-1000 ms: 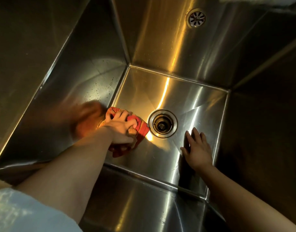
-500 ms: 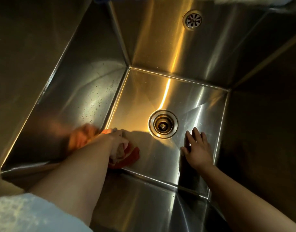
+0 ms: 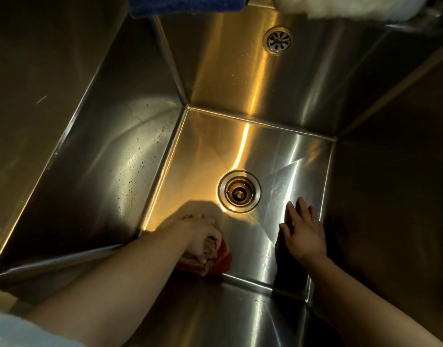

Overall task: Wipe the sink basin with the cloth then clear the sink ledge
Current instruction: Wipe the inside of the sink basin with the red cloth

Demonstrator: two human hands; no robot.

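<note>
from the head camera, the left hand (image 3: 202, 236) curls its fingers round the bunched red cloth (image 3: 215, 261), pressing it on the sink basin (image 3: 278, 151) floor at the near edge, left of the drain (image 3: 239, 191). the right hand (image 3: 301, 231) lies flat with fingers straight and spread on the floor, right of the drain. a blue cloth (image 3: 187, 5) and a white cloth (image 3: 340, 6) sit on the far ledge.

sink basin (image 3: 278, 151) | red cloth (image 3: 223, 265) at near edge | right hand (image 3: 304, 234) flat
</note>
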